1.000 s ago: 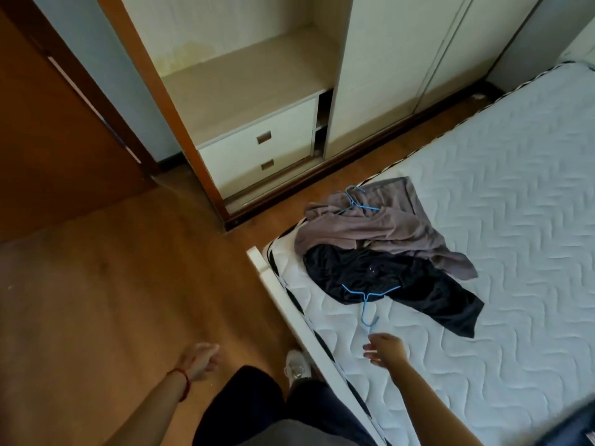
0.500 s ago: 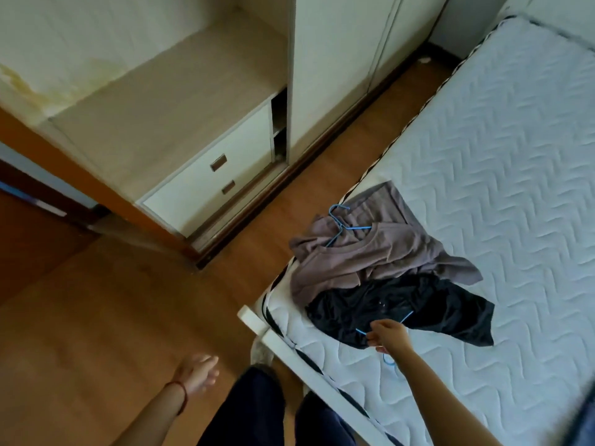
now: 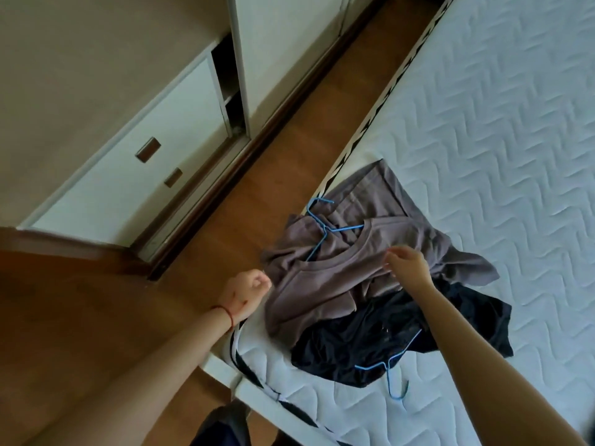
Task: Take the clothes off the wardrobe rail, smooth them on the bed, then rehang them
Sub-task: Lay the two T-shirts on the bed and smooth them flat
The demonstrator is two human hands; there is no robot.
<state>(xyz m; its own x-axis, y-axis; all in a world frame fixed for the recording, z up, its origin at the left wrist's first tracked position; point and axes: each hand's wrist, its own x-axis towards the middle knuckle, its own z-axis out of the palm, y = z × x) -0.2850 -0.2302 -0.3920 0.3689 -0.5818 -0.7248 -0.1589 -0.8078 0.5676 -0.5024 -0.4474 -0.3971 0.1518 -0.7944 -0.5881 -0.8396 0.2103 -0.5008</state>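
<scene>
Your right hand (image 3: 407, 263) pinches the fabric of a grey shirt (image 3: 338, 272) lying crumpled on the bed (image 3: 502, 130), near its corner. Your left hand (image 3: 246, 292) hovers just beside the shirt, fingers loosely curled, holding nothing. The grey shirt overlaps a black garment (image 3: 370, 346). Each has a blue hanger (image 3: 325, 228) still in it. Wardrobe drawers (image 3: 128, 175) stand across the floor.
</scene>
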